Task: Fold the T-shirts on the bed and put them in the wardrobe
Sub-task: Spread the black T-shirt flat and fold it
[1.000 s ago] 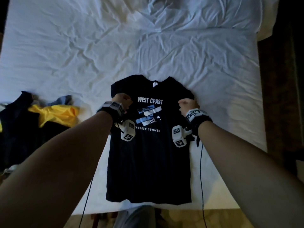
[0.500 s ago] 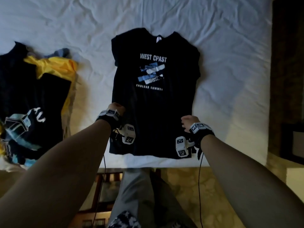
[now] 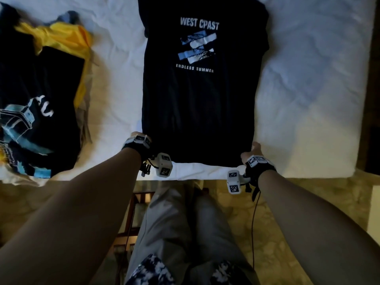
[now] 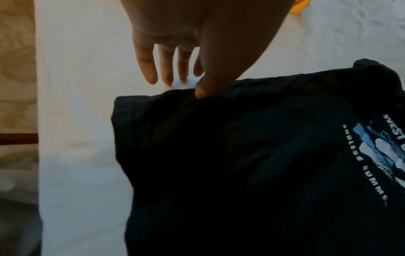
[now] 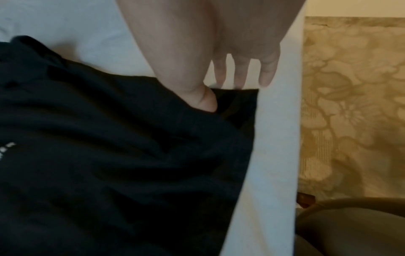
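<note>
A black T-shirt printed "WEST CPAST / ENDLESS SUMMER" lies flat, face up, on the white bed, its hem near the front edge. My left hand is at the hem's left corner. In the left wrist view its thumb sits on the shirt's puckered edge, with the fingers straight behind it. My right hand is at the hem's right corner. In the right wrist view its thumb digs into the shirt by the corner; three fingers show straight, the index is hidden.
A heap of other shirts lies at the left of the bed: a yellow one and a black one with a blue graphic. My grey-trousered legs stand against the bed's front edge. Patterned carpet lies below, dark furniture at the right.
Both hands have slid down the shirt's sides from chest height to the hem corners. The head view has tipped down toward the bed's front edge and my legs.
</note>
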Motion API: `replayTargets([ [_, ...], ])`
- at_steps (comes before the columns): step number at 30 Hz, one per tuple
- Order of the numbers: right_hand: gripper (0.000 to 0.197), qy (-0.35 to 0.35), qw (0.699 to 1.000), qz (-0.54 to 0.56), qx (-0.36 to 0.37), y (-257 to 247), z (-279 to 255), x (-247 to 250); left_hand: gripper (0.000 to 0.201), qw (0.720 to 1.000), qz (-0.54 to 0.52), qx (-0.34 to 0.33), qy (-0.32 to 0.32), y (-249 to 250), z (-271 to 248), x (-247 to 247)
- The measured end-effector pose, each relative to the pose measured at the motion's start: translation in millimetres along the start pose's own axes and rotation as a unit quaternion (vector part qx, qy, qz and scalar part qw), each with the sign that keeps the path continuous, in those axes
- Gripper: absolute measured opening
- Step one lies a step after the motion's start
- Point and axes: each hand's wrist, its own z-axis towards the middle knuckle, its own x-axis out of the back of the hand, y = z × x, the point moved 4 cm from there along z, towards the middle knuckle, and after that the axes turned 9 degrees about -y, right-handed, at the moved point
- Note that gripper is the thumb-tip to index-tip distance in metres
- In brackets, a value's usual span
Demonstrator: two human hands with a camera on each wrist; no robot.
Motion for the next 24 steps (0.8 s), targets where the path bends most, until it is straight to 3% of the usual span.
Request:
replayTargets([
  [2, 0.052, -0.001, 1.000, -0.014, 0.026, -2.5, -8.7, 0.0, 0.032, 0.999, 0.009, 0.034, -0.034, -5.7, -8.6, -1.9],
  [4, 0.050, 0.016, 0.999, -0.008, 0.030, -3.7, -18.0, -1.1, 0.031, 0.998, -0.037, 0.040, -0.030, -9.5, -7.3, -5.6],
  [7, 0.056, 0.092, 0.994, 0.003, 0.062, -17.1, -37.7, -0.2, 0.043, 0.980, -0.193, 0.056, 0.007, -17.8, 9.7, -14.1],
  [10, 0.060, 0.129, 0.987, -0.015, 0.100, -24.9, -55.0, 4.6, 0.035, 0.971, -0.227, 0.054, 0.059, -21.8, -1.6, -1.0],
  [13, 0.041, 0.152, 0.975, -0.062, 0.149, -34.2, -71.1, 14.8, 0.014, 0.959, -0.261, -0.002, 0.107, -27.3, -17.1, 8.6],
  [16, 0.034, 0.141, 0.975, -0.018, 0.171, -40.4, -85.2, 26.0, 0.006, 0.922, -0.350, -0.048, 0.157, -18.5, -40.8, 23.1],
  [18, 0.023, 0.128, 0.974, 0.017, 0.184, -46.6, -103.6, 37.0, 0.014, 0.902, -0.389, -0.093, 0.163, -6.2, -59.8, 38.3],
  [22, 0.032, 0.136, 0.963, -0.023, 0.230, -69.5, -141.2, 64.6, 0.028, 0.861, -0.452, -0.186, 0.140, 12.8, -80.4, 73.3],
  [24, 0.027, 0.159, 0.951, -0.048, 0.260, -79.6, -154.1, 82.5, 0.022, 0.860, -0.440, -0.218, 0.141, 20.2, -90.4, 91.2],
])
